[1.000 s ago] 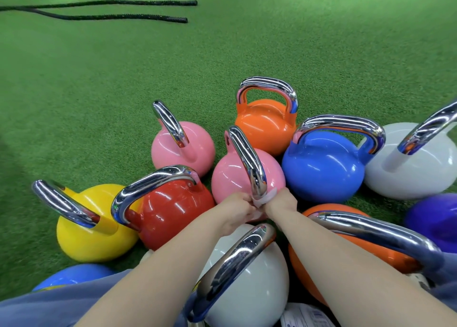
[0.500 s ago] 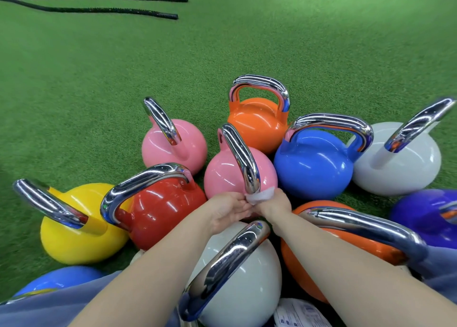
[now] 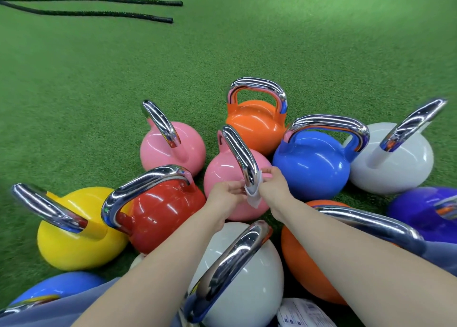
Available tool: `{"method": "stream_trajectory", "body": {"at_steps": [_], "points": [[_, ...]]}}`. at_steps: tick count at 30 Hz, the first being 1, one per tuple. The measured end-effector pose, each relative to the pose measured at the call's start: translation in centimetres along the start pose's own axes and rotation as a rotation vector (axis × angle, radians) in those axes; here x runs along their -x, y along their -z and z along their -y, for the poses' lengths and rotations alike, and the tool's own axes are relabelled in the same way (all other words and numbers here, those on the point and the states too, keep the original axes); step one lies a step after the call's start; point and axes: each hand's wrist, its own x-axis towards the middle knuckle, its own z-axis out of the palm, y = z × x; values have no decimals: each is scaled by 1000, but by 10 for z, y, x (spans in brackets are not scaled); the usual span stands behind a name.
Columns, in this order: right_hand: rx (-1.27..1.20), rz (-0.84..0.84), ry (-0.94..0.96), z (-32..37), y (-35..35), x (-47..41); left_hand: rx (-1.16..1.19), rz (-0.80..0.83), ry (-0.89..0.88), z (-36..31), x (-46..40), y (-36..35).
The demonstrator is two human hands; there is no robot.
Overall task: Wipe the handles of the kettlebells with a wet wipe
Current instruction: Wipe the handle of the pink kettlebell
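Observation:
Several coloured kettlebells with chrome handles stand clustered on green turf. The middle pink kettlebell [image 3: 223, 172] has its chrome handle [image 3: 241, 153] running toward me. A white wet wipe [image 3: 253, 195] is wrapped around the near end of that handle. My left hand [image 3: 227, 194] pinches the wipe from the left side. My right hand [image 3: 273, 182] pinches it from the right, fingers curled against the handle. Both forearms reach over a white kettlebell [image 3: 247, 284].
Around the pink one stand a red kettlebell [image 3: 158, 210], a yellow kettlebell [image 3: 74, 242], a second pink kettlebell [image 3: 168, 146], an orange kettlebell [image 3: 254, 124], a blue kettlebell [image 3: 314, 163] and a far white kettlebell [image 3: 395, 163]. Black ropes [image 3: 99, 12] lie far left. A wipes packet [image 3: 304, 313] sits at the bottom.
Both hands have shifted a little up the pink kettlebell's handle with the wipe. The right hand now sits higher than the left, and more of the wipe hangs below.

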Motion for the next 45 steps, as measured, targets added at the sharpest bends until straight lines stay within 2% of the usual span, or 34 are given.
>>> {"method": "stream_trajectory", "body": {"at_steps": [7, 13, 18, 25, 28, 32, 36, 39, 45], "points": [[-46, 102, 149, 31, 8, 18, 138, -64, -60, -16, -6, -1], [83, 47, 177, 23, 11, 24, 392, -43, -9, -9, -7, -3], [151, 121, 154, 6, 12, 26, 325, -71, 28, 6, -11, -5], [285, 114, 200, -6, 7, 19, 149, 91, -11, 16, -9, -1], [318, 64, 188, -10, 2, 19, 6, 130, -89, 18, -6, -3], [362, 27, 172, -6, -1, 16, -129, 15, -145, 17, -10, -10], [338, 122, 144, 8, 6, 14, 7, 34, -120, 10, -10, -7], [282, 173, 204, 22, 14, 20, 130, 30, -167, -1, -7, -4], [386, 50, 354, 36, 15, 30, 271, -100, -132, -20, -16, -2]]}}
